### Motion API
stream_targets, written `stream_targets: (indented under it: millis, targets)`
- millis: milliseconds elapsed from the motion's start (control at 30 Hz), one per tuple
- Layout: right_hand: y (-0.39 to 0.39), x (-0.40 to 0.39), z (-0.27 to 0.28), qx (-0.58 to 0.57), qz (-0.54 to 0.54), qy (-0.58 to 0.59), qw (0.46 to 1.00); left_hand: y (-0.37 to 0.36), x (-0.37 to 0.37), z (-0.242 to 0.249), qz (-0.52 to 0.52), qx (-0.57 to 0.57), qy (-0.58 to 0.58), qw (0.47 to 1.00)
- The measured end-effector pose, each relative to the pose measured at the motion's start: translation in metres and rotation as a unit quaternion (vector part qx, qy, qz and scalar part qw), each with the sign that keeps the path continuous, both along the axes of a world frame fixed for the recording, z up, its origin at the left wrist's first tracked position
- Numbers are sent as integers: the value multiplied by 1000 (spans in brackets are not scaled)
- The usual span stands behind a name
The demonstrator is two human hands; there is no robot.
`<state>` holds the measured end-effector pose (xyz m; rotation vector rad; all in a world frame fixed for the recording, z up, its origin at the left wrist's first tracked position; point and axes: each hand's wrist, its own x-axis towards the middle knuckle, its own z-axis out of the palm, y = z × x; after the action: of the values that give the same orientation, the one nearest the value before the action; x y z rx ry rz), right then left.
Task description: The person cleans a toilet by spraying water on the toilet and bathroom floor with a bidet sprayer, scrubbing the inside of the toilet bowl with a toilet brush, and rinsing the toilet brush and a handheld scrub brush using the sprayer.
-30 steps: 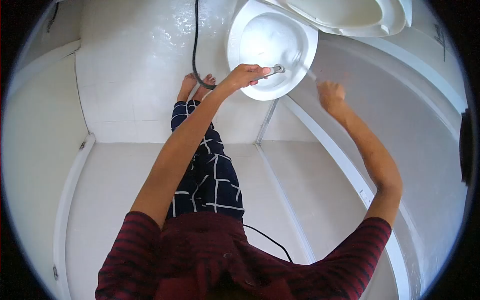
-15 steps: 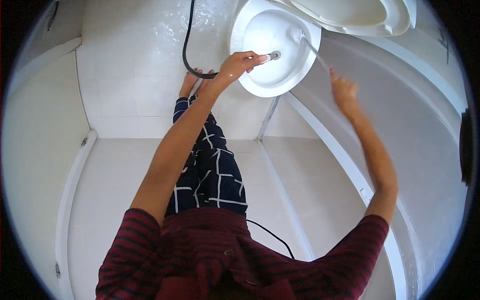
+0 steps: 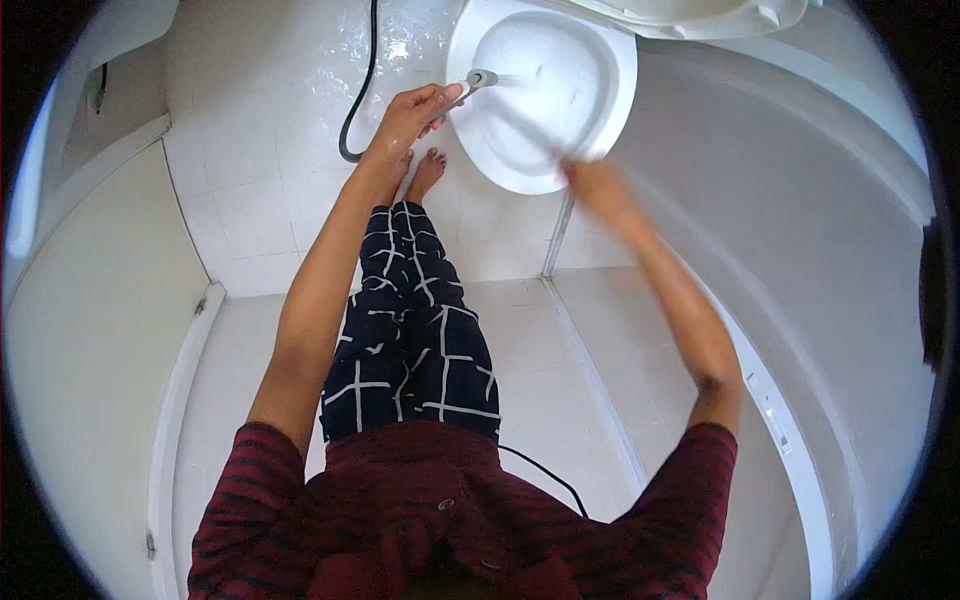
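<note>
My left hand (image 3: pixel 408 120) is closed around a handheld bidet sprayer (image 3: pixel 480 78), whose head is over the left rim of the white toilet bowl (image 3: pixel 622 95). A spray of water comes from it into the bowl. My right hand (image 3: pixel 598 188), smeared by motion, is closed near the bowl's front right rim. It grips the handle of a toilet brush (image 3: pixel 528 130), a blurred pale stick slanting down into the bowl. The brush's head is too blurred to make out.
A black hose (image 3: pixel 362 95) trails over the wet tiled floor (image 3: pixel 250 170) at the left. The raised toilet seat and lid (image 3: pixel 700 15) stand behind the bowl. A curved wall (image 3: pixel 800 220) runs along the right. My bare feet (image 3: pixel 428 172) are left of the bowl.
My left hand and the sprayer have moved left, to the bowl's left rim. My right hand has swung left and nearer the bowl's front with the toilet brush. The camera view has shifted slightly.
</note>
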<state>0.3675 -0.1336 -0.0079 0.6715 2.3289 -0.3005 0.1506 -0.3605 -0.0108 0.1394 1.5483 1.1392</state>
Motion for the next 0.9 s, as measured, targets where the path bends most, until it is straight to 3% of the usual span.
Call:
stream_targets:
  millis: [67, 167, 233, 267, 300, 367, 433, 467, 500, 533, 567, 600, 667, 700, 800, 900]
  targets:
    - [-5, 12, -6, 10, 0, 8, 1000, 5, 8, 2, -5, 1, -2, 1000]
    - [-53, 83, 1, 162, 95, 4, 982, 11, 10, 13, -10, -7, -1, 1000]
    - [-115, 24, 66, 6, 61, -130, 990, 7, 10, 12, -11, -11, -2, 1000]
    - [-98, 1, 69, -28, -7, -115, 993, 9, 10, 11, -2, -15, -12, 1000]
    - [-71, -15, 46, -84, -150, -34, 985, 10, 10, 8, -3, -13, -16, 1000]
    - [-27, -24, 1, -154, -364, 114, 912, 10, 12, 2, -4, -13, -19, 1000]
    - [-48, 38, -56, -117, -439, 132, 881, 8, 13, 5, -15, -11, -5, 1000]
    - [-85, 63, -72, -87, -421, 122, 895, 8, 16, 8, -17, -5, -2, 1000]
    - [-145, 77, -79, 27, -291, 170, 941, 9, 16, 10, -10, 5, -8, 1000]
    - [-168, 33, -7, -77, -296, 30, 952, 8, 15, 10, -6, 14, -10, 1000]
    - [-175, 17, 22, -199, -361, 67, 909, 8, 14, 10, -1, 21, -12, 1000]
    - [-160, 1, 31, -216, -373, 134, 893, 9, 12, 9, -15, -4, -1, 1000]
    - [-105, -23, 5, -267, -507, 214, 792, 12, 11, -4, -18, -15, 23, 999]
    - [-75, -32, -14, -295, -614, 224, 697, 12, 15, -8, -18, -19, 33, 999]
    - [-71, -45, -1, -348, -774, 225, 479, 17, 14, 5, 0, -24, 12, 1000]
    - [-85, -44, 69, -469, -762, 267, 357, 20, 12, 9, -2, -35, 26, 999]
